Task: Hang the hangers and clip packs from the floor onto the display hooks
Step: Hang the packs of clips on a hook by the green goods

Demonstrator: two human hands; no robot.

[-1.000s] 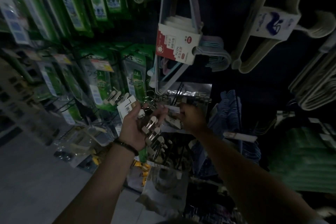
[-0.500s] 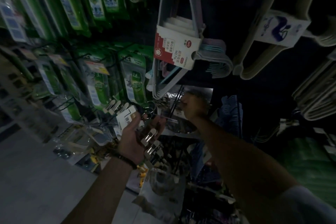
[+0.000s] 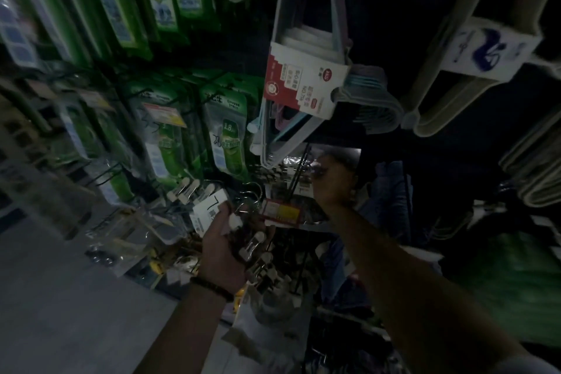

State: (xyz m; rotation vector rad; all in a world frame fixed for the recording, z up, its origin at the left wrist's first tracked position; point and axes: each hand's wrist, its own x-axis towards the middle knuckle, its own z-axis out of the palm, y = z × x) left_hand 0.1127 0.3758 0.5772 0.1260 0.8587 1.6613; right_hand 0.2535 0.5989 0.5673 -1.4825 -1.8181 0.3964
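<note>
In dim light, my left hand (image 3: 221, 247) grips a bunch of metal clip hangers (image 3: 258, 249) with white-tipped clips and a white tag (image 3: 209, 206). My right hand (image 3: 331, 184) is raised at a dark display hook (image 3: 299, 170), fingers curled on a shiny clear clip pack (image 3: 291, 185) with a red and yellow label (image 3: 280, 211). Exactly how the pack sits on the hook is hidden by my hand.
Green packaged goods (image 3: 227, 136) hang in rows at left. A bundle of pastel hangers with a red-white card (image 3: 303, 82) hangs just above my right hand; beige hangers (image 3: 473, 70) at upper right. More packs (image 3: 267, 322) sit low; grey floor (image 3: 60, 297) at lower left.
My right hand has risen from beside my left hand up to the hook, taking the clear pack with it. My left hand kept its bunch and sank slightly.
</note>
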